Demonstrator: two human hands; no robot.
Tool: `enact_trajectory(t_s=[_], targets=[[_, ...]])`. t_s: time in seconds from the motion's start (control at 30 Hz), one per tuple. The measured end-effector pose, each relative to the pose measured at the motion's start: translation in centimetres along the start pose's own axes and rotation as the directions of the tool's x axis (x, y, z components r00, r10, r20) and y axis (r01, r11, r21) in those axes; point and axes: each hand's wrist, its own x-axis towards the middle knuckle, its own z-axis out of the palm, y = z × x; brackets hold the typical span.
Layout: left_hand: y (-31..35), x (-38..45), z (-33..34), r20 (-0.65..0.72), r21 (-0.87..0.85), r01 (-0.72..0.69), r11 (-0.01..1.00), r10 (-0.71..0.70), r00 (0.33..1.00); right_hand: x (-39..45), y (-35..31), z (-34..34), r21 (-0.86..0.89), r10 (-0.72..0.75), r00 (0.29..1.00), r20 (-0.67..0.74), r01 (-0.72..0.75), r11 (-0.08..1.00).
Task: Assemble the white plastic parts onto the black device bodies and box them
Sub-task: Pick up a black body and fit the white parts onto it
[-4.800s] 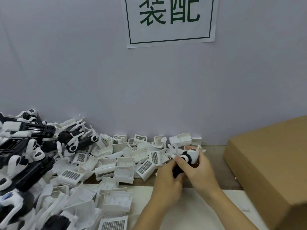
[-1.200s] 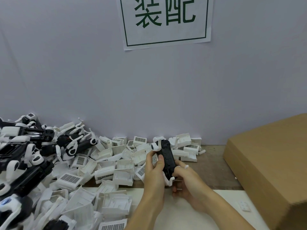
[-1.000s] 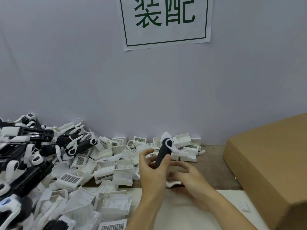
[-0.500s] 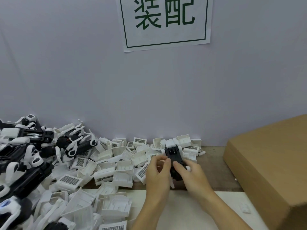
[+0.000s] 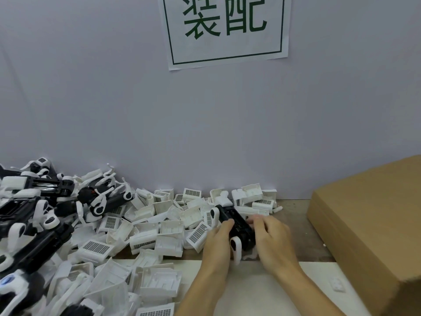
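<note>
Landmark: the big brown cardboard box [image 5: 373, 229] on the right side of the worktop [image 5: 293, 215]; every place below is told from it.
Device in hand: a long black plastic device body [image 5: 237, 225] with white rounded plastic clips, one at its far end [image 5: 214, 215] and one at its near end [image 5: 236, 250]. I hold it just left of the box, low over the worktop.
Left grip: my left hand [image 5: 218, 244] curls round the body's left side, thumb on top.
Right grip: my right hand [image 5: 273, 238] is curled against the body's right side; exactly what its fingertips pinch I cannot tell.
Axis: the long axis runs from far-left to near-right, the far end aimed at the grey wall, the near end toward me.
Supply: a heap of loose white plastic housings [image 5: 168, 224] lies further left of the box; beyond that, a pile of black bodies with white clips [image 5: 45, 215].
Progress: I judge this unit mid-assembly. Whether the box holds anything is hidden. Many white parts and bodies remain, so most of the work looks left.
</note>
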Motion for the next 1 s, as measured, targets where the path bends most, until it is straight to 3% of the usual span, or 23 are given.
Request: enact_trajectory(t_s=[0.1,0.23,0.43,0.6,0.8,1.0], targets=[[0.2,0.2,-0.3,-0.059,-0.098,0.023,0.995,-0.029,0.998,0.4,0.3,-0.3,0.011,0.050,0.999,-0.008,-0.050,0.999],[0.1,0.3,-0.5,-0.101,-0.190,0.014,0.982,-0.034,0.994,0.8,1.5,-0.2,-0.053,0.104,0.979,0.177,-0.096,0.994],[0.0,-0.2,-0.2,-0.038,-0.125,0.044,0.991,-0.049,0.998,2.0,3.0,-0.1,-0.120,0.169,0.918,0.359,-0.134,0.984],[0.4,-0.8,-0.3,0.081,-0.112,0.084,0.990,-0.075,0.994,3.5,3.7,-0.5,-0.132,0.120,0.883,0.453,-0.067,0.989],[1.0,-1.0,-0.2,0.064,-0.144,0.098,0.985,-0.090,0.994,3.1,4.0,-0.3,-0.075,0.031,0.945,0.326,-0.007,0.997],[1.0,-0.8,-0.4,0.007,-0.179,0.092,0.979,-0.092,0.996,2.8,2.7,-0.6,0.094,-0.008,0.999,-0.053,0.013,0.996]])
